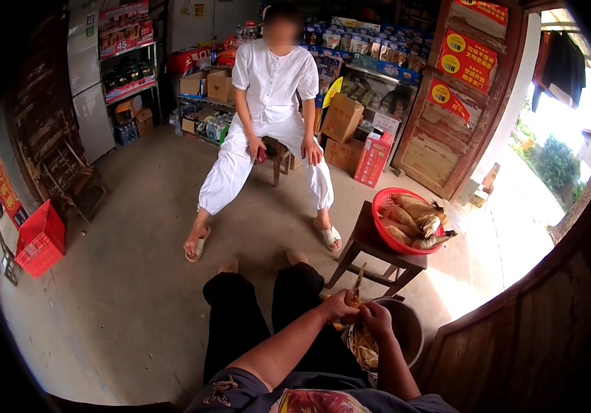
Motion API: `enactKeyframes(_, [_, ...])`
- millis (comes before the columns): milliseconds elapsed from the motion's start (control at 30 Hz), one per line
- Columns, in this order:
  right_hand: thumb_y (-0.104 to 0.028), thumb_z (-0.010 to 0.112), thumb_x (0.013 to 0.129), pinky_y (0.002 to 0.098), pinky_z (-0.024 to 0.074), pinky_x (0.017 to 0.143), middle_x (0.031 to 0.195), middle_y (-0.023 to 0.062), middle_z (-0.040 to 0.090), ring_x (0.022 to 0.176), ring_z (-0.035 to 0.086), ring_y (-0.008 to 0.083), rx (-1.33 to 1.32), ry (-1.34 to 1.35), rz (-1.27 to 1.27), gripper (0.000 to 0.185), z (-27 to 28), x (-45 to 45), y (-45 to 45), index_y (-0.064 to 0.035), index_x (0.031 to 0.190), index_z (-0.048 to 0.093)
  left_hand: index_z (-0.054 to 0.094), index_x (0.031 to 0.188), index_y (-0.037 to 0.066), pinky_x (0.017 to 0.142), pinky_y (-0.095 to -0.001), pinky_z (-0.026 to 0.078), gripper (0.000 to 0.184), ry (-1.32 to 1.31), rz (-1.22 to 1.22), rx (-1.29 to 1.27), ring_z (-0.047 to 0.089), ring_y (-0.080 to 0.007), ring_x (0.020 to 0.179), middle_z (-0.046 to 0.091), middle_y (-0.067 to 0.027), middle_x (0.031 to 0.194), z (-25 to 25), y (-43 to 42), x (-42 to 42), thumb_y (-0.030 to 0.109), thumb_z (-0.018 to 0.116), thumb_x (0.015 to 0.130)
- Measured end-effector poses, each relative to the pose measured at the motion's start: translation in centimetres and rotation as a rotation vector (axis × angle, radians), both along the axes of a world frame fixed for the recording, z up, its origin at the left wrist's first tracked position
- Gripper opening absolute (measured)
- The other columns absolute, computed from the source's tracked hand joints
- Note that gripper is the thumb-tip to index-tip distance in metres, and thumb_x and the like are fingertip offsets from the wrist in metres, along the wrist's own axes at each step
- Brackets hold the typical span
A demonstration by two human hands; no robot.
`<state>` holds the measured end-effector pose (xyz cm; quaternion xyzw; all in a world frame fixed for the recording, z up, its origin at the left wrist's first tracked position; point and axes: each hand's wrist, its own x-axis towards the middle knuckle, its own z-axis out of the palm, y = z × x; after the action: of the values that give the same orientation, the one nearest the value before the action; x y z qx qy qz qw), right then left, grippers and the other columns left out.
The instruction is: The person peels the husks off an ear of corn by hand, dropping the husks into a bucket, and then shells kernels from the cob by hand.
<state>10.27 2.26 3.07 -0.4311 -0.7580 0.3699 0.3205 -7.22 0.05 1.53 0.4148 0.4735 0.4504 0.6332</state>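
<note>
Both my hands are together over a round bucket [416, 330] at my right knee. My left hand [337, 307] is closed around an ear of corn [356, 297], whose pointed tip sticks up past the fingers. Against the corn's lower part, my right hand [376, 319] is closed too; its fingertips meet the left hand. Inside the bucket lie pale husks [364, 347]. A red plastic basket [393, 242] stands on a wooden stool [361, 237] just beyond, filled with several ears of corn still in dry husks [412, 215].
Facing me, a person in white [275, 89] sits on a stool, holding a small dark reddish thing. Shelves of packaged goods [371, 48] stand behind. A red crate [39, 241] and a wooden chair [72, 175] are at the left. A wooden door panel [516, 344] borders my right.
</note>
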Motion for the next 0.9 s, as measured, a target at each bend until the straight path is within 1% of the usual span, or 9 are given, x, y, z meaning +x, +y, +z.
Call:
enactKeyframes(33, [-0.017, 0.06, 0.087, 0.0252, 0.0465, 0.059, 0.069, 0.0045, 0.063, 0.064, 0.058, 0.0103, 0.002, -0.001, 0.0, 0.018, -0.5, 0.1, 0.2, 0.0009, 0.085, 0.064, 0.041, 0.126, 0.003, 0.073, -0.0304, 0.05, 0.065, -0.001, 0.0, 0.002, 0.059, -0.0165, 0.086, 0.059, -0.0079, 0.103, 0.5, -0.2, 0.0, 0.014, 0.077, 0.073])
enactKeyframes(100, [-0.019, 0.06, 0.088, 0.025, 0.0474, 0.06, 0.07, 0.0047, 0.064, 0.066, 0.059, 0.0105, -0.183, 0.115, -0.054, 0.021, -1.0, 0.2, 0.8, 0.001, 0.087, 0.065, 0.045, 0.12, 0.001, 0.072, -0.0299, 0.049, 0.063, 0.115, -0.068, -0.027, 0.059, -0.0151, 0.083, 0.061, -0.0082, 0.098, 1.5, -0.7, 0.2, 0.02, 0.078, 0.071])
enactKeyframes(233, [-0.021, 0.06, 0.088, 0.025, 0.048, 0.062, 0.072, 0.0047, 0.064, 0.067, 0.059, 0.0108, -0.23, 0.221, -0.142, 0.022, -0.4, -0.2, 0.7, 0.0012, 0.088, 0.065, 0.045, 0.12, 0.002, 0.071, -0.0299, 0.049, 0.065, 0.154, -0.164, 0.001, 0.059, -0.0144, 0.082, 0.062, -0.0083, 0.095, 0.5, -0.6, 0.8, 0.024, 0.079, 0.069])
enactKeyframes(300, [-0.021, 0.06, 0.088, 0.025, 0.0479, 0.062, 0.073, 0.005, 0.064, 0.067, 0.059, 0.0105, -0.114, 0.105, -0.123, 0.023, -1.7, 0.3, 1.6, 0.0011, 0.088, 0.065, 0.048, 0.113, 0.004, 0.057, -0.0309, 0.049, 0.055, 0.194, -0.11, 0.026, 0.058, -0.0146, 0.068, 0.061, -0.0082, 0.086, 0.5, -0.7, 1.1, 0.019, 0.076, 0.068])
enactKeyframes(333, [-0.021, 0.06, 0.088, 0.025, 0.0479, 0.062, 0.073, 0.005, 0.064, 0.067, 0.059, 0.0105, -0.112, 0.106, -0.121, 0.023, -2.3, 0.5, 1.8, 0.0011, 0.088, 0.065, 0.048, 0.113, 0.004, 0.057, -0.0309, 0.049, 0.055, 0.195, -0.108, 0.028, 0.058, -0.0146, 0.068, 0.061, -0.0082, 0.086, 0.2, -0.5, 1.1, 0.019, 0.076, 0.068])
enactKeyframes(400, [-0.02, 0.061, 0.087, 0.0249, 0.0478, 0.061, 0.073, 0.0055, 0.064, 0.067, 0.059, 0.0106, -0.062, -0.001, -0.112, 0.021, -3.1, 0.9, 1.9, 0.0008, 0.087, 0.065, 0.045, 0.122, 0.003, 0.07, -0.0296, 0.049, 0.065, 0.201, -0.143, 0.035, 0.059, -0.0152, 0.08, 0.062, -0.0089, 0.096, -0.2, -0.3, 1.0, 0.022, 0.078, 0.069])
enactKeyframes(600, [-0.017, 0.061, 0.086, 0.0248, 0.047, 0.06, 0.07, 0.0045, 0.062, 0.064, 0.057, 0.0101, -0.091, 0.149, -0.155, 0.017, -2.6, 0.5, 1.6, -0.0005, 0.083, 0.065, 0.045, 0.123, 0.003, 0.073, -0.0296, 0.049, 0.064, 0.23, -0.208, 0.047, 0.059, -0.0152, 0.084, 0.062, -0.0092, 0.099, -0.3, -0.4, 1.0, 0.022, 0.077, 0.071])
enactKeyframes(700, [-0.017, 0.06, 0.087, 0.0248, 0.0465, 0.059, 0.068, 0.0034, 0.061, 0.063, 0.056, 0.01, -0.12, 0.055, -0.125, 0.018, -0.8, 0.6, 1.4, -0.0005, 0.081, 0.064, 0.046, 0.122, 0.003, 0.076, -0.0299, 0.048, 0.063, 0.205, -0.2, 0.02, 0.058, -0.0156, 0.087, 0.062, -0.0091, 0.101, 0.3, -0.7, 1.1, 0.022, 0.076, 0.071])
enactKeyframes(900, [-0.012, 0.059, 0.084, 0.0248, 0.0467, 0.059, 0.068, 0.0033, 0.061, 0.063, 0.056, 0.0104, -0.069, 0.114, -0.122, 0.014, -3.0, 0.8, 1.9, -0.0002, 0.08, 0.063, 0.046, 0.122, 0.003, 0.075, -0.03, 0.048, 0.062, 0.256, -0.186, 0.076, 0.058, -0.0154, 0.086, 0.062, -0.0086, 0.1, -0.2, -0.4, 1.0, 0.022, 0.076, 0.071])
